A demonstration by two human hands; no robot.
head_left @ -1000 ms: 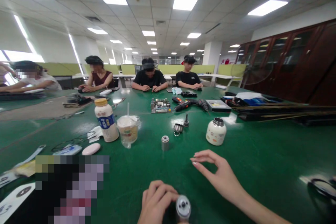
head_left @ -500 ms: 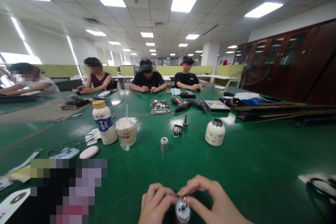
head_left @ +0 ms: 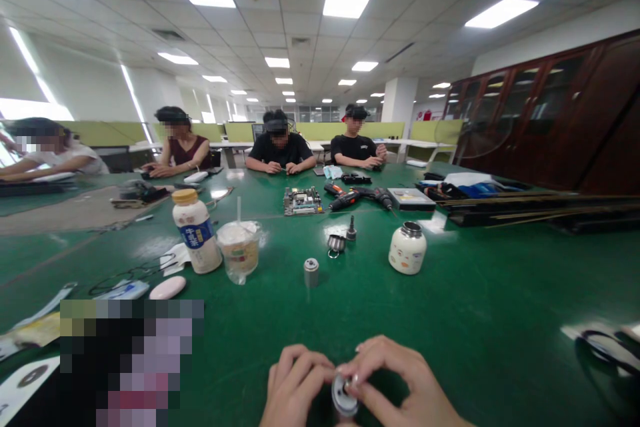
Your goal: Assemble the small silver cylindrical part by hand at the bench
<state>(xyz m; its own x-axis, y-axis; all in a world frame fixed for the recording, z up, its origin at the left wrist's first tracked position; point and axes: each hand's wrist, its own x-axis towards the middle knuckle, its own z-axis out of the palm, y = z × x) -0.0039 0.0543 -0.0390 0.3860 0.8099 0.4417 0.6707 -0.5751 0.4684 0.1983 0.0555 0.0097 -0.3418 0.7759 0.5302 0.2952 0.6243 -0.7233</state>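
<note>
Left hand point(head_left: 296, 383): gripping metal cylinder point(head_left: 341, 402) | Right hand point(head_left: 395, 370): at cylinder's top, can't tell if pinching anything | Desk point(head_left: 480, 307): second cylinder point(head_left: 311, 273) upright

1 head-worn camera looks forward and down across the table point(head_left: 480, 327), hands point(head_left: 296, 381) near.

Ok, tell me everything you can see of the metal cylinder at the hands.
The cylinder looks like silvery metal, its round top, with dark openings, facing up toward the camera. The left hand holds it; the right hand is at its top, covering part. Its lower end is out of sight.
</note>
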